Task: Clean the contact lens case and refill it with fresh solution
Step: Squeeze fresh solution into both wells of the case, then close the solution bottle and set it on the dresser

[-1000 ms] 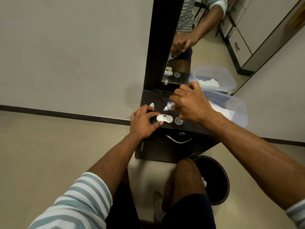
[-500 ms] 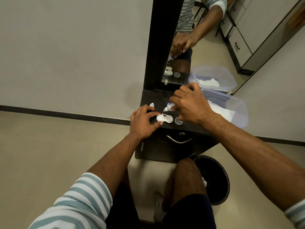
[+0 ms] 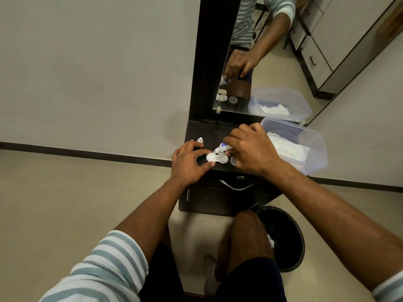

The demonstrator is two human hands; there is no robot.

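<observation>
A white double-well contact lens case (image 3: 217, 158) lies open on the dark dresser top (image 3: 209, 131). My left hand (image 3: 188, 164) pinches its left end between thumb and fingers. My right hand (image 3: 250, 149) grips a small white and blue solution bottle (image 3: 220, 148), tipped so its nozzle points down at the case's middle. A clear round lid (image 3: 233, 161) lies right of the case, partly under my right hand. A small white cap (image 3: 200, 140) stands behind my left hand. Something dark green (image 3: 200, 159) shows under my left fingers.
A clear plastic tub (image 3: 305, 144) with white tissue sits at the dresser's right end. A mirror (image 3: 261, 62) rises behind the top. A black bin (image 3: 285, 238) stands on the floor by my right knee. A drawer handle (image 3: 236, 186) is below the top.
My right hand has dipped the bottle a little lower and closer to the case. My left hand holds the case in the same spot.
</observation>
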